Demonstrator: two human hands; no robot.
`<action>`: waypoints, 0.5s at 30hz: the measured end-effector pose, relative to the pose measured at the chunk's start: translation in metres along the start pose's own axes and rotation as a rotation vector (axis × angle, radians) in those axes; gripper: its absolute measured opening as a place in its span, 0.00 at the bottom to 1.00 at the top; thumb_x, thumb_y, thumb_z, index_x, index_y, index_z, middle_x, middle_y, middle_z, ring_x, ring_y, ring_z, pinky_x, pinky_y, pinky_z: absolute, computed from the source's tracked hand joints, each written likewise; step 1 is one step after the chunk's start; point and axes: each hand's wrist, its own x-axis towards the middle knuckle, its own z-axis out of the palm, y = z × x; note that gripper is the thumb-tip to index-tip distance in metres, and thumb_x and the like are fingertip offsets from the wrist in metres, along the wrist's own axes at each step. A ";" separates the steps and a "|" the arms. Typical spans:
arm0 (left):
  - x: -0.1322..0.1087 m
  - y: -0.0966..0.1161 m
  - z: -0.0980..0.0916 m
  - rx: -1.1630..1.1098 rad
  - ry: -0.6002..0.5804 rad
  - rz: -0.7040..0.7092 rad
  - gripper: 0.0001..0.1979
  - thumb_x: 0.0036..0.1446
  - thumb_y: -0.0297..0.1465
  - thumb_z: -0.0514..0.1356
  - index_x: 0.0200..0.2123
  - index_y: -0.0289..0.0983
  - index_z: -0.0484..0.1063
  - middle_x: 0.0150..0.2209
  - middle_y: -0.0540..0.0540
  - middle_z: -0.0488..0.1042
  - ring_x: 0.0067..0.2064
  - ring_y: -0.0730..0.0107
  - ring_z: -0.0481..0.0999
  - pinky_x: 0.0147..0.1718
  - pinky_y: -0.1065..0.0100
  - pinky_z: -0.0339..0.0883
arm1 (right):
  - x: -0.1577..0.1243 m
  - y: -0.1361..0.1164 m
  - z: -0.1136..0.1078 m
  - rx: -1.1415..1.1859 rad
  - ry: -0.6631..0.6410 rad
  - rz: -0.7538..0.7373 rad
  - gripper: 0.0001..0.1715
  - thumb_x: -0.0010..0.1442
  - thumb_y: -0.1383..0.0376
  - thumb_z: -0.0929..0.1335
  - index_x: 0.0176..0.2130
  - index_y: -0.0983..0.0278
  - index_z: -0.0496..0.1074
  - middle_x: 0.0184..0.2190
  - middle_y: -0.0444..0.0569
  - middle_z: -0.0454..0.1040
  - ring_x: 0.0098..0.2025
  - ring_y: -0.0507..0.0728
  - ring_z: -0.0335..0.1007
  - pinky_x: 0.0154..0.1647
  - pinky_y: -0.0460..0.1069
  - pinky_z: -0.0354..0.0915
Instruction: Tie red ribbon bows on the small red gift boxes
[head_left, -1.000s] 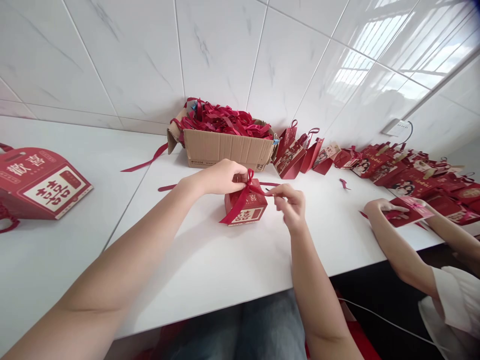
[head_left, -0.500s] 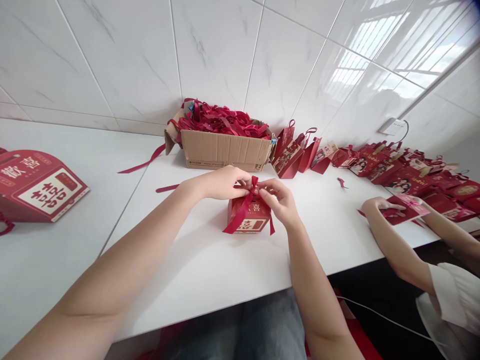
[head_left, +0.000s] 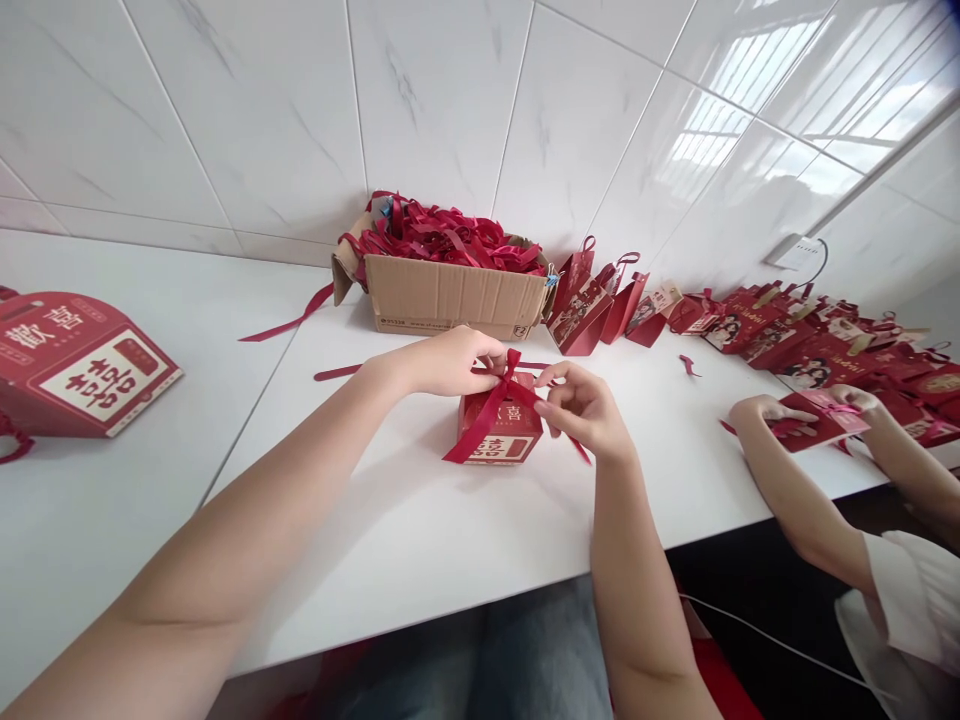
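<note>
When drawing up the ribbon bow [head_left: 508, 383], pull L and R evenly. Step in hand judged from grip only: tightening/shaping the bow.

POS.: Find small red box [head_left: 517, 450] upright mid-counter [head_left: 405, 560], under the bow, in front of ribbon-filled carton [head_left: 457, 295].

STATE: Note L hand [head_left: 454, 362] closed, pinching ribbon just L of knot; exact fingertip contact partly hidden. Note R hand [head_left: 589, 405] w/ thumb + fingers closed on ribbon R of knot.

PROC.:
1. Hold L pinch nr knot; draw R sideways and low, w/o upward tug, so as not to lift or twist box.
2. Stop at snug; avoid overpulling, as liable to slip a loop thru or crease the card (judgement).
3. Compare L tail [head_left: 476, 430], running diagonally across front face, w/ R tail [head_left: 583, 452], hanging past R corner, partly behind R hand. Even up if reqd.

CLEARANCE:
- Use counter btwn box and front edge [head_left: 412, 622] for pulls toward body; judged best room.
- Limit rearward travel: note loose ribbon strip [head_left: 337, 373] passing behind box, w/ carton beyond.
- Rear R: avoid brushing standing gift boxes [head_left: 589, 315] at carton end.
- L: watch counter seam [head_left: 244, 430] (poss. snag); note large red box [head_left: 105, 365] well apart.
- R: note ribbon scrap [head_left: 688, 366], then co-worker's hands [head_left: 769, 410], well apart; keep R elbow in.
</note>
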 end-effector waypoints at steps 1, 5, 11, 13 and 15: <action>0.000 0.000 0.000 -0.002 -0.002 -0.003 0.07 0.53 0.34 0.56 0.32 0.40 0.73 0.35 0.50 0.78 0.35 0.68 0.74 0.31 0.70 0.62 | -0.004 0.002 -0.006 0.053 -0.163 0.023 0.19 0.53 0.51 0.71 0.41 0.60 0.72 0.15 0.38 0.69 0.15 0.48 0.60 0.18 0.44 0.55; 0.000 0.001 0.000 0.013 -0.007 -0.043 0.07 0.54 0.35 0.56 0.31 0.39 0.72 0.34 0.50 0.78 0.32 0.69 0.73 0.30 0.70 0.61 | -0.011 0.018 -0.025 0.204 -0.625 -0.129 0.31 0.30 0.37 0.73 0.20 0.60 0.73 0.06 0.37 0.61 0.08 0.46 0.54 0.11 0.43 0.49; -0.002 0.004 -0.002 0.023 -0.026 -0.028 0.09 0.55 0.36 0.56 0.34 0.39 0.73 0.36 0.49 0.77 0.35 0.68 0.74 0.31 0.70 0.62 | 0.022 0.027 0.001 0.435 0.425 -0.203 0.14 0.50 0.50 0.73 0.29 0.57 0.73 0.15 0.37 0.68 0.18 0.48 0.64 0.22 0.45 0.63; -0.003 0.006 -0.003 0.046 -0.032 -0.034 0.08 0.56 0.35 0.55 0.34 0.40 0.73 0.35 0.50 0.77 0.34 0.68 0.74 0.31 0.70 0.62 | 0.029 0.023 0.014 0.380 0.436 -0.203 0.18 0.52 0.58 0.74 0.44 0.54 0.73 0.37 0.44 0.78 0.37 0.52 0.74 0.39 0.49 0.70; -0.003 0.007 -0.003 0.067 -0.034 -0.045 0.08 0.56 0.35 0.55 0.34 0.40 0.72 0.35 0.50 0.77 0.34 0.68 0.73 0.30 0.69 0.62 | 0.031 0.021 0.024 0.290 0.340 -0.207 0.28 0.55 0.60 0.72 0.54 0.52 0.68 0.54 0.47 0.73 0.54 0.56 0.69 0.52 0.54 0.67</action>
